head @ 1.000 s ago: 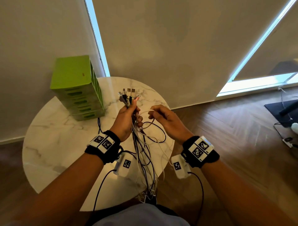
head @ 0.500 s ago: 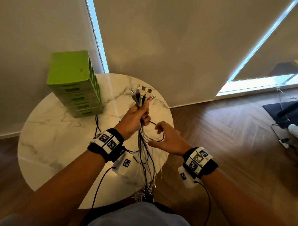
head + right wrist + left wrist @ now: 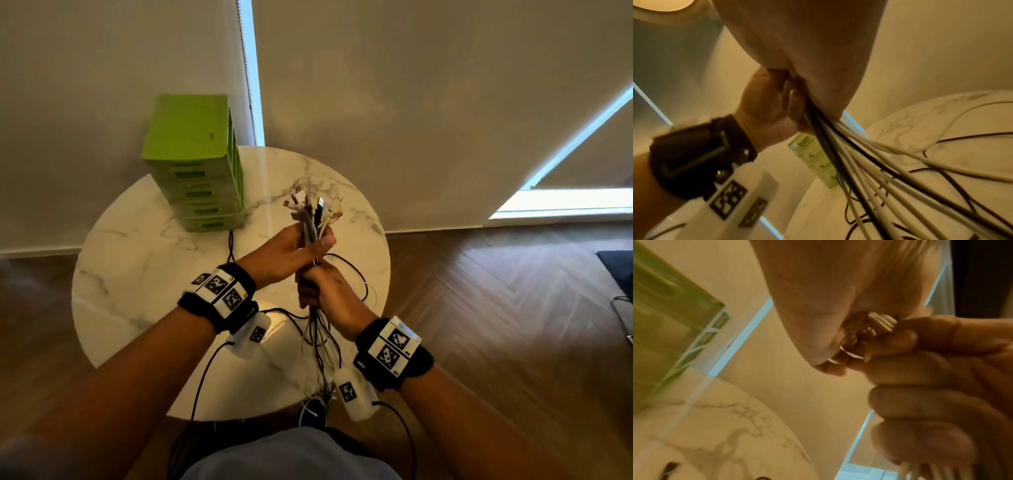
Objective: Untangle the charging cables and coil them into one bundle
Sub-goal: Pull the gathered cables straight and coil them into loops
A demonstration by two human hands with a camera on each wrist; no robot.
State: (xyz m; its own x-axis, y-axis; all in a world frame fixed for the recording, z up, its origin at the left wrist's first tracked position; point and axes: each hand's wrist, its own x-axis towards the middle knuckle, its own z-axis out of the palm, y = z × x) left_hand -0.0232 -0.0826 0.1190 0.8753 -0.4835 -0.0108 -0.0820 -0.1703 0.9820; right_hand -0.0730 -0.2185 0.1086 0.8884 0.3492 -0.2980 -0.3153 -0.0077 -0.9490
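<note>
Several black and white charging cables point(image 3: 313, 219) are gathered upright above the round marble table point(image 3: 137, 274). Their plug ends fan out at the top. My left hand point(image 3: 301, 245) grips the bunch just below the plugs, thumb across the front. My right hand point(image 3: 317, 286) grips the same bunch directly beneath the left hand. Below it the cables point(image 3: 869, 159) spread out and hang loose toward the table's near edge, some looping to the right. In the left wrist view, my left hand point(image 3: 869, 340) has its curled fingers round white cable ends point(image 3: 881, 322).
A green stack of drawers point(image 3: 195, 164) stands at the table's back left, against the wall. Wooden floor point(image 3: 513, 325) lies to the right, with a dark mat point(image 3: 616, 270) at the far right edge. Wrist-camera leads hang from both forearms.
My right hand moved up from beside the cables and closed round the bunch right under my left hand. My left hand lifted the plug ends a little higher.
</note>
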